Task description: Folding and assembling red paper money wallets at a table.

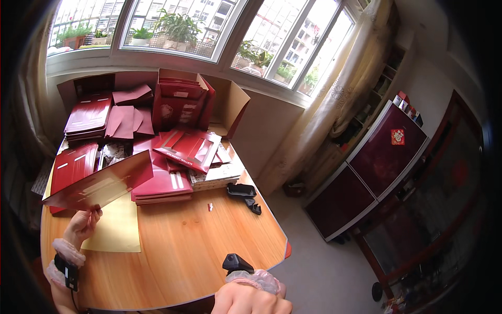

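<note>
My left hand (82, 226) pinches the lower edge of a thin red card sheet (107, 180), holding it tilted above the table's left side. The sheet's near face is shiny and reflects pale light. Just under it, a yellow sheet (119, 230) lies flat on the wood. A stack of red folders (73, 162) is partly hidden behind the raised sheet. At the lower edge, my right hand (251, 301) shows its back and knuckles; its fingers are hidden, apart from any stack. A black camera (236, 263) sits at that wrist.
The wooden table (188, 251) bears several red folder stacks (162, 183), a flat red box (189, 147) and an upright red bundle (180, 99) near an open cardboard box (227, 104). Black gadgets (243, 192) lie at the right edge. Windows and a curtain (303, 125) stand behind.
</note>
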### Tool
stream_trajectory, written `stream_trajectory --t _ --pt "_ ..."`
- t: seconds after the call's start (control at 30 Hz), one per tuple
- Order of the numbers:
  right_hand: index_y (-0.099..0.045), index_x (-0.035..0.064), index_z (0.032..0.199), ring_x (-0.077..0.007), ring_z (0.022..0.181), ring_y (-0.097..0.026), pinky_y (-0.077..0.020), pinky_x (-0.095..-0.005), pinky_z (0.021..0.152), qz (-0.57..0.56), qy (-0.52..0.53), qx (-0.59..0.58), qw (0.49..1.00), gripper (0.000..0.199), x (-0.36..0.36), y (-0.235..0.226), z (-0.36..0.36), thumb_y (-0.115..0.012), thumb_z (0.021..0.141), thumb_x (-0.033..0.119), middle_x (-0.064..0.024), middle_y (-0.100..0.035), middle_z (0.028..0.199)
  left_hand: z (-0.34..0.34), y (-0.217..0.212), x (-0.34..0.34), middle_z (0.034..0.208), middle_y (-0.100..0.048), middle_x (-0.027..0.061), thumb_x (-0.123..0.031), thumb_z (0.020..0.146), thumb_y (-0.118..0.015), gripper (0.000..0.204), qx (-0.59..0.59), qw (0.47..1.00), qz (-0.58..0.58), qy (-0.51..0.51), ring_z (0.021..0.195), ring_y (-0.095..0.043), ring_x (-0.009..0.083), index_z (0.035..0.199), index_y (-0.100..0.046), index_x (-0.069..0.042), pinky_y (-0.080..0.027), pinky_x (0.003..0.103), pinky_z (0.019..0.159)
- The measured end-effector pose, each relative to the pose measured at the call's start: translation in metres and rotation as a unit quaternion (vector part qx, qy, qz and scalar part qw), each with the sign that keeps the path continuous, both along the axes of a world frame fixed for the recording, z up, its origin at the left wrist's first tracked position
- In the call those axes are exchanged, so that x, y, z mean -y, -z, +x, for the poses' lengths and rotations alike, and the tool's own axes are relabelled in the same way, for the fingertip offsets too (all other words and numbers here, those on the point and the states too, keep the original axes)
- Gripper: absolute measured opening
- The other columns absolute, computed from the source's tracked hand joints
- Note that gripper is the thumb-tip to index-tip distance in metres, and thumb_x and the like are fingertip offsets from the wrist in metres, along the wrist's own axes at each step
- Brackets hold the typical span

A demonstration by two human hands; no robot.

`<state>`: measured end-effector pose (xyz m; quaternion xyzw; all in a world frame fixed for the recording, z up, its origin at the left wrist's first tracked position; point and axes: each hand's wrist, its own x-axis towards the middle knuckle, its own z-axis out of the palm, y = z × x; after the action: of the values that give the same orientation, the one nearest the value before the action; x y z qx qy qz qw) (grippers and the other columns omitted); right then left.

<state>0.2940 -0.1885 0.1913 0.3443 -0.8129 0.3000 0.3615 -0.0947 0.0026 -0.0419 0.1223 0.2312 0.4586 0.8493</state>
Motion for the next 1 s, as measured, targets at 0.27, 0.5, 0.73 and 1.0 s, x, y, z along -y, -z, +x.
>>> stream_trajectory --t 0.27,0.5,0.73,1.0 --pt "-0.065 0.0033 0.072 -0.0281 0.064 -0.063 -0.0499 -0.0392 0.051 -0.178 0.121 -0.188 0.958 0.030 0.009 0.044 -0.019 -0.060 0.098 0.019 -0.0125 -0.063 0.068 -0.001 0.011 -0.013 0.092 -0.066 0.0098 -0.018 0.104 -0.064 0.021 -0.012 0.999 0.015 0.035 0.077 -0.073 0.0093 0.105 -0.062 0.003 -0.064 0.014 0.067" --pt "-0.074 -0.0026 0.089 -0.0067 0.063 -0.056 -0.0409 -0.0229 0.053 -0.479 0.427 -0.182 0.746 0.010 -0.086 0.049 -0.017 -0.071 0.084 -0.010 -0.0027 -0.069 0.077 -0.002 -0.005 -0.001 0.092 -0.066 0.0093 -0.018 0.104 -0.065 0.021 -0.030 0.999 0.007 0.029 0.076 -0.073 0.0091 0.104 -0.062 0.003 -0.064 0.013 0.066" --pt "-0.076 -0.0023 0.101 -0.0017 0.054 -0.040 -0.0255 -0.0214 0.048 -0.583 0.413 -0.163 0.681 0.010 -0.123 0.067 -0.013 -0.072 0.092 -0.005 0.0009 -0.065 0.074 0.000 -0.012 0.006 0.093 -0.064 0.0080 -0.017 0.104 -0.065 0.021 -0.019 1.000 0.014 0.016 0.075 -0.072 0.0083 0.104 -0.060 0.004 -0.063 0.011 0.064" --pt "-0.067 -0.0043 0.082 -0.0123 0.060 -0.049 -0.0397 -0.0286 0.059 -0.525 0.380 0.018 0.762 0.025 -0.117 0.057 -0.001 -0.055 0.093 0.014 -0.0014 -0.049 0.065 -0.001 -0.019 0.010 0.097 -0.064 0.0091 -0.016 0.104 -0.065 0.021 0.003 1.000 0.010 0.026 0.078 -0.073 0.0090 0.106 -0.059 0.004 -0.064 0.012 0.067"
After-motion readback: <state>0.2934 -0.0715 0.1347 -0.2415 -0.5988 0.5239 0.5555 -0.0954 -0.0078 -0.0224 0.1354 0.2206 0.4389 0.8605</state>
